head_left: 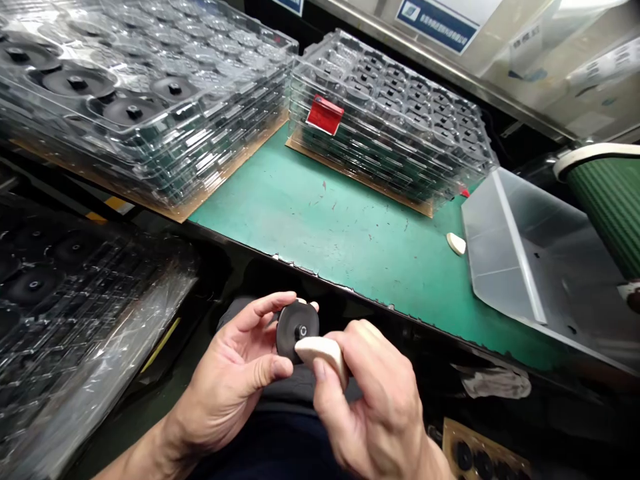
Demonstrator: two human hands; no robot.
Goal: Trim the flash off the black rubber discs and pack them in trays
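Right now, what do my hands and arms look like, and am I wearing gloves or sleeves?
Your left hand and right hand are both bare, with short nails and no gloves, rings or watch in view. Your left forearm is bare too, with no sleeve showing. Dark clothing covers your lap.

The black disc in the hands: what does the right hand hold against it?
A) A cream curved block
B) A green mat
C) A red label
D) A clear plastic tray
A: the right hand holds the cream curved block against the black disc, which the left hand grips.
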